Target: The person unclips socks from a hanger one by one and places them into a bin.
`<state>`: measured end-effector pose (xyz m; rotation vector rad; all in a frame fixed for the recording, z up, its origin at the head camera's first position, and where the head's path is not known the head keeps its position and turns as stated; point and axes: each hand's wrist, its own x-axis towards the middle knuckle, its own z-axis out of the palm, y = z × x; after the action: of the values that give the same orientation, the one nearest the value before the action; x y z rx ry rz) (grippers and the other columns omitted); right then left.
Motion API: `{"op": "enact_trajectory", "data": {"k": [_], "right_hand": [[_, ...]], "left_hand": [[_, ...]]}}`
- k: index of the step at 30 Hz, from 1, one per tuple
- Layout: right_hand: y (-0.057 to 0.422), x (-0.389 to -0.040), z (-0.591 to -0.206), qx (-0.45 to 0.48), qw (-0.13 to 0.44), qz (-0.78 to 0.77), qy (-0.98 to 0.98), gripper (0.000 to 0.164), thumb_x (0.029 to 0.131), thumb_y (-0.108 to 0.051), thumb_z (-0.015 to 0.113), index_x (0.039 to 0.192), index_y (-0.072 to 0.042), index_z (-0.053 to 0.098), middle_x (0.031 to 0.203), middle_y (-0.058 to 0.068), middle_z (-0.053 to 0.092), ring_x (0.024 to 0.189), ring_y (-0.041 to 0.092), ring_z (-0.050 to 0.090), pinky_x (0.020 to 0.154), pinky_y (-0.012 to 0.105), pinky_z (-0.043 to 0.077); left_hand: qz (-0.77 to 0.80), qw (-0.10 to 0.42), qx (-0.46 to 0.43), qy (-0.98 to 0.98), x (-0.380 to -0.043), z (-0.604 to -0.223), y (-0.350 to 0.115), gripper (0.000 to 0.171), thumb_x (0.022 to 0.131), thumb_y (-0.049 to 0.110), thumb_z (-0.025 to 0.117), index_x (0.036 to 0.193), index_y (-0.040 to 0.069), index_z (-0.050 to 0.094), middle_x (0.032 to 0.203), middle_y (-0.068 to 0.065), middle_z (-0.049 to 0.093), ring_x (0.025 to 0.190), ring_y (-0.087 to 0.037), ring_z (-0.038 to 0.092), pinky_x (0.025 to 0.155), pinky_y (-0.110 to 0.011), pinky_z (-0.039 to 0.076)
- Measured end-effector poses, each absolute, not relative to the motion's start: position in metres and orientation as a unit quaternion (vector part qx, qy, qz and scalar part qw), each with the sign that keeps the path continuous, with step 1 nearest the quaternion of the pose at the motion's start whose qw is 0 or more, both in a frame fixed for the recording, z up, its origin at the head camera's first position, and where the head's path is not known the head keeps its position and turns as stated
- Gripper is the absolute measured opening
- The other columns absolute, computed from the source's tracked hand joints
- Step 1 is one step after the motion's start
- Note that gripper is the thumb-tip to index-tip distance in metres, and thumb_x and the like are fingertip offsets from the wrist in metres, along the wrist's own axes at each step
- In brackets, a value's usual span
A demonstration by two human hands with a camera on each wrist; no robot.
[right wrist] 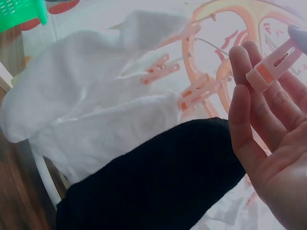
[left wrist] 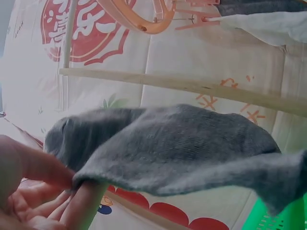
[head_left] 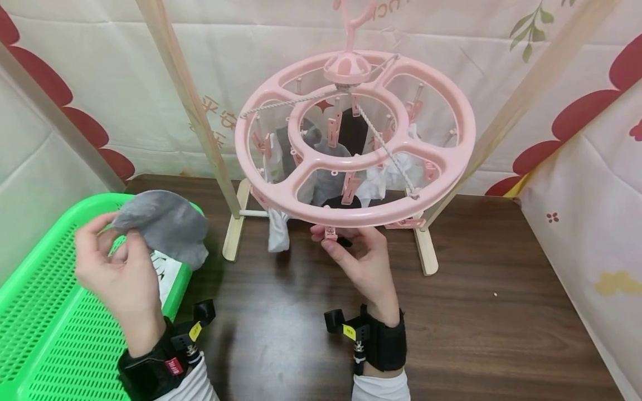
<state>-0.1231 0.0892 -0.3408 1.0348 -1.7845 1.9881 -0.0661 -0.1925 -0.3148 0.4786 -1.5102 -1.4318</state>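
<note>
My left hand (head_left: 122,275) pinches a grey sock (head_left: 168,225) by its edge, over the green basket. Up close in the left wrist view, the knit sock (left wrist: 182,148) spreads sideways from the fingertips. Under the front rim of a round pink drying rack (head_left: 281,206), my right hand (head_left: 368,264) holds a pink clothespin (head_left: 330,233) between thumb and fingers. In the right wrist view, that clothespin (right wrist: 268,72) has nothing in its mouth. A black sock (right wrist: 158,177) hangs beside the hand, with white socks (right wrist: 81,86) past it.
The green basket (head_left: 15,312) stands at the left with a black-marked white cloth (head_left: 168,273) inside. A wooden stand (head_left: 198,106) surrounds the rack, its feet on the brown table (head_left: 281,334). More clothespins (head_left: 333,131) and several socks hang below the rack's rings.
</note>
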Motion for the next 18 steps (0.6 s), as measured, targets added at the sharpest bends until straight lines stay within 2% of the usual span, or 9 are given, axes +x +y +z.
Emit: {"op": "enact_trajectory", "data": {"k": [3,11,18], "right_hand": [[0.092,-0.123,-0.341,0.357,0.145,0.695,-0.607,0.037,0.091,-0.015,0.068,0.117,0.010,0.060,0.095,0.019,0.069,0.088,0.024,0.069,0.074,0.032,0.053],[0.100,-0.123,-0.340,0.346,0.160,0.710,-0.592,0.032,0.090,-0.013,0.069,0.115,0.006,0.062,0.094,0.017,0.069,0.086,0.025,0.068,0.074,0.032,0.054],[0.109,-0.121,-0.338,0.332,0.172,0.717,-0.588,0.028,0.090,-0.011,0.069,0.115,0.001,0.063,0.096,0.012,0.070,0.086,0.023,0.068,0.076,0.029,0.051]], "left_hand": [[-0.560,0.510,0.224,-0.613,-0.066,-0.314,-0.196,0.035,0.084,-0.011,0.047,0.110,0.004,0.064,0.108,-0.012,0.065,0.085,-0.022,0.064,0.051,-0.016,0.038],[-0.581,0.550,0.253,-0.544,-0.064,-0.311,-0.204,0.042,0.079,-0.015,0.040,0.107,0.007,0.061,0.108,-0.014,0.061,0.085,-0.025,0.057,0.045,-0.015,0.026],[-0.580,0.591,0.260,-0.496,-0.060,-0.310,-0.212,0.041,0.078,-0.017,0.035,0.102,0.005,0.060,0.101,-0.015,0.059,0.093,-0.024,0.054,0.045,-0.016,0.023]]}}
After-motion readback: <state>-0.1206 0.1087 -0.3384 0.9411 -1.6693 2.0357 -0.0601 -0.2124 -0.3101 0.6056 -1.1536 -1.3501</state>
